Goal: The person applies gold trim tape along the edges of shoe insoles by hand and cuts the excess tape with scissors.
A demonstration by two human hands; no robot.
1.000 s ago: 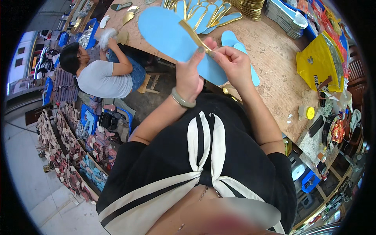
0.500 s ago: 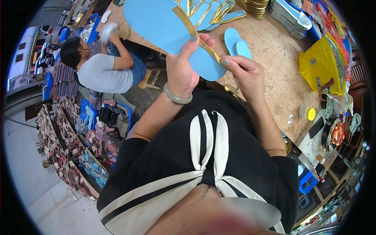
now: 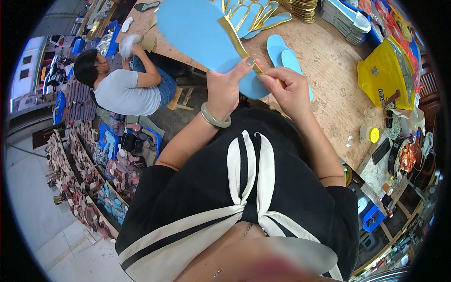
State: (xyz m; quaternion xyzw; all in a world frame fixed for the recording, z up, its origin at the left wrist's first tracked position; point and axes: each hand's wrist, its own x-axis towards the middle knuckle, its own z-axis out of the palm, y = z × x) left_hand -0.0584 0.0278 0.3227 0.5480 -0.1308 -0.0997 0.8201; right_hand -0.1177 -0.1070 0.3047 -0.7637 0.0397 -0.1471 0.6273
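Note:
A large light-blue insole is held up over the near edge of the worktable. Along its right edge runs a narrow gold strip, whose far end stands free. My left hand grips the insole near its lower end, thumb pressed on the strip and the other fingers hidden beneath. Close beside that thumb, my right hand pinches the strip between thumb and bent forefinger at the insole's lower right edge. Just beyond my right hand, plain blue insoles lie overlapping on the table.
Gold-edged blue insoles are heaped at the table's far side, near a gold stack. A yellow bag and a yellow-lidded jar stand right on the wooden worktable. A seated co-worker works at the left.
The insole has shifted slightly right. My left thumb has slid down the strip toward my right hand, which has turned inward with its fingers more curled.

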